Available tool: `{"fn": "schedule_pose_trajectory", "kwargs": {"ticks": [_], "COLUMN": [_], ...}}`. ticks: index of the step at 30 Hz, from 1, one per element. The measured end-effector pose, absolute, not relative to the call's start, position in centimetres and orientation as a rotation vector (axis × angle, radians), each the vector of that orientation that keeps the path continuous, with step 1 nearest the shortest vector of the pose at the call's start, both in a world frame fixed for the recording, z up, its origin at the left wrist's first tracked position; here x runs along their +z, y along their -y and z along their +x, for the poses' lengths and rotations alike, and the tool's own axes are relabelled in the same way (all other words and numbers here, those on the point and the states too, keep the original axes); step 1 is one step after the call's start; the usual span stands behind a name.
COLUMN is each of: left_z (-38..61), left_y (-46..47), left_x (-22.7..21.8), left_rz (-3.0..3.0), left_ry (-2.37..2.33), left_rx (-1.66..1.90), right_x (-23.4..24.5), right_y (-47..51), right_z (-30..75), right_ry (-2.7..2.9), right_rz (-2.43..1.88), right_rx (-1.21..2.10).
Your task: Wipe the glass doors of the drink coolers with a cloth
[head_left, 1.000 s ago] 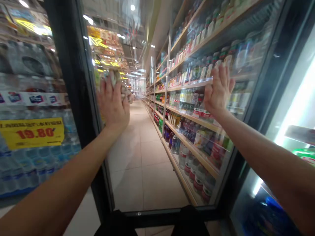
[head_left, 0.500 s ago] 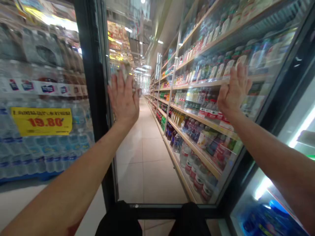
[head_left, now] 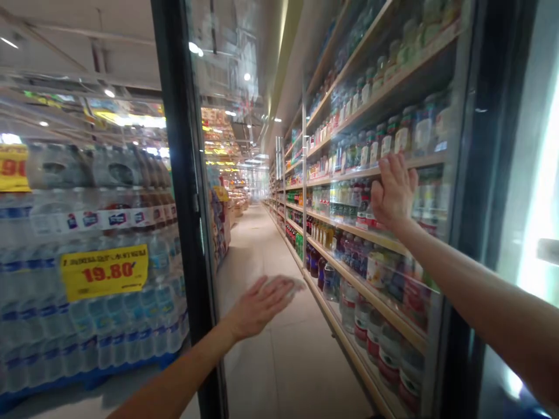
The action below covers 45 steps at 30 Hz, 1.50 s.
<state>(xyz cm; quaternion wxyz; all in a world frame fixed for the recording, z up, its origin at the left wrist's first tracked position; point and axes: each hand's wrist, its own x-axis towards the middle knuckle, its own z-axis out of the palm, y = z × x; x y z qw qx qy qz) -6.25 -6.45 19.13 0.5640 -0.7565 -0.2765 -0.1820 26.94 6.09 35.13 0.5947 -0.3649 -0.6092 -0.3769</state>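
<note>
My left hand lies flat and slanted to the right against the glass door, low in its middle. Its fingers are stretched out over a pale, crumpled cloth, blurred and mostly hidden under them. My right hand is higher up at the right side of the glass, palm toward it, fingers raised and thumb apart, with nothing in it. The dark door frame runs up left of both hands. Shelves of bottles show in the glass behind my hands.
Stacked packs of bottled water stand left of the door, with a yellow price sign on them. Wooden-edged shelves of drinks line the right of the view. A bright, lit cabinet interior shows at far right.
My left hand has swept down and to the right across the glass with the cloth, turning sideways. My right hand sits slightly lower and further left in view. The view has tilted up.
</note>
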Motion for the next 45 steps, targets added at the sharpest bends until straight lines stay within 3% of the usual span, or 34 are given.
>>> {"fn": "schedule_pose_trajectory", "kwargs": {"ticks": [3,8,11,15,18,21,25,30,33,39,45], "left_z": [-5.8,-4.1,-1.1,0.6,-1.7,-4.6,-5.4,-3.4,-2.6,-2.5,-2.3], "left_y": [5.6,4.0,2.9,2.2,2.8,3.8,4.2,3.5,3.3,3.6,3.7], "left_x": [21.9,28.7,29.9,30.6,30.8,29.8,28.3,28.1,28.1,28.1,27.9], "left_rz": [-1.821,-1.449,-1.620,-1.655,-1.557,-1.528,-1.490,-1.408,-1.358,-1.362,-1.376], "left_ry": [0.649,1.027,0.901,0.884,0.982,1.073,1.119,1.231,1.259,1.266,1.253], "left_rx": [-0.375,-1.015,-0.908,-0.963,-1.044,-0.984,-0.933,-0.970,-1.007,-1.015,-1.038], "right_x": [35.1,35.1,34.2,31.7,30.0,29.9,32.7,36.9,37.2,35.4,36.5], "right_y": [-6.4,-5.3,-2.2,1.6,1.9,0.8,-1.6,-5.3,-5.6,-4.3,-6.0], "right_z": [27.2,26.7,23.5,16.2,11.3,9.7,16.4,29.7,28.9,22.3,28.6], "right_ry": [1.415,1.407,1.539,1.775,1.785,1.851,1.866,1.165,1.074,1.680,1.086], "right_rz": [-0.835,-0.839,-0.645,-0.177,-0.326,-0.438,-0.592,-1.126,-1.082,-0.632,-0.990], "right_rx": [-0.863,-0.802,-0.774,-0.655,-0.555,-0.727,-0.920,-0.587,-0.567,-0.972,-0.639]}}
